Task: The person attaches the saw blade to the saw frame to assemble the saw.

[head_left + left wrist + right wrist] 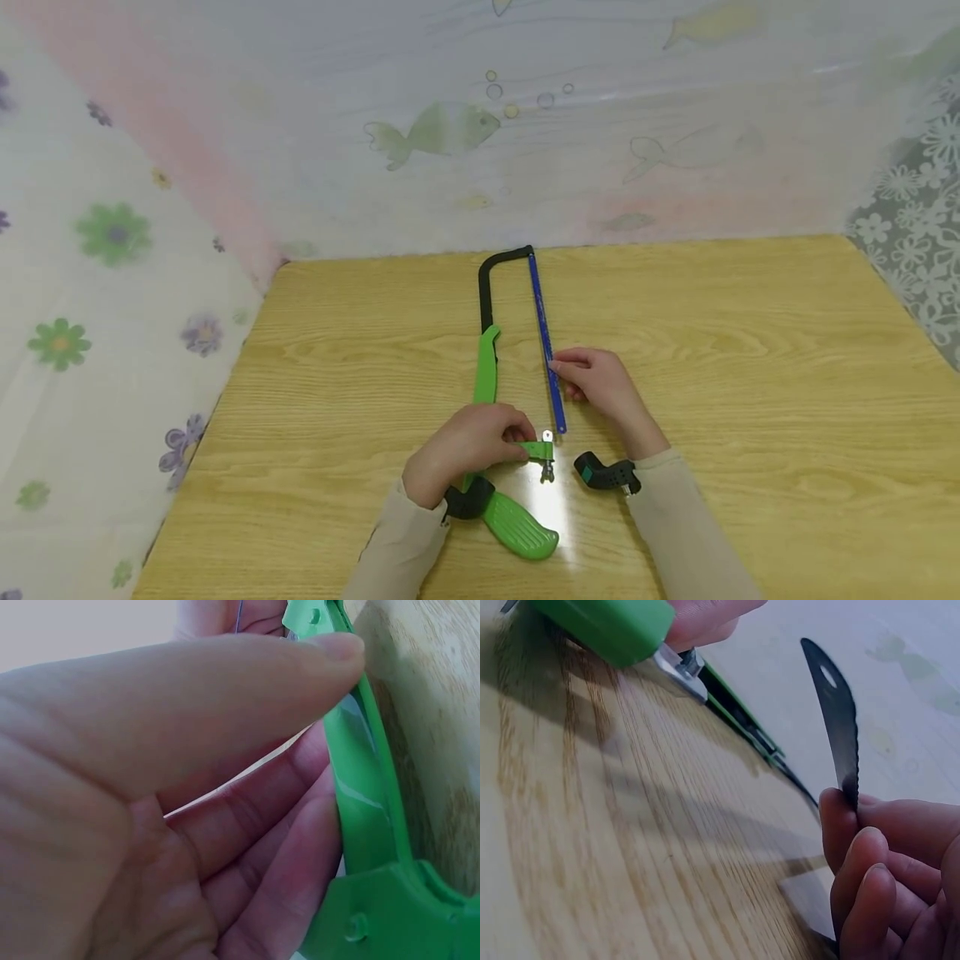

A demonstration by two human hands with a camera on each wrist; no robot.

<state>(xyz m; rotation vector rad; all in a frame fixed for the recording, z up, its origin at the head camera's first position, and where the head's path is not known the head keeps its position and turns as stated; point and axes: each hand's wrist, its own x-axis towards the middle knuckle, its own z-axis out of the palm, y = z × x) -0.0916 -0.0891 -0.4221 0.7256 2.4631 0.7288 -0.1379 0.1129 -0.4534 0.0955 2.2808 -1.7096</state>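
Observation:
A hacksaw lies over the table, its green-and-black frame pointing away from me. My left hand grips the green lower part, the thumb laid across the green bar in the left wrist view. Thumb and fingers of my right hand pinch the blue blade around its middle. The blade's far end meets the tip of the black arm; its near end, with a small hole, is free. Close to that end is a metal pin on the green bracket, with a wing nut below.
The green handle points toward me, beneath the left wrist. Black wrist cameras sit at both sleeves. Behind the wooden table hangs a sheet with fish drawings; a flowered sheet borders the left side.

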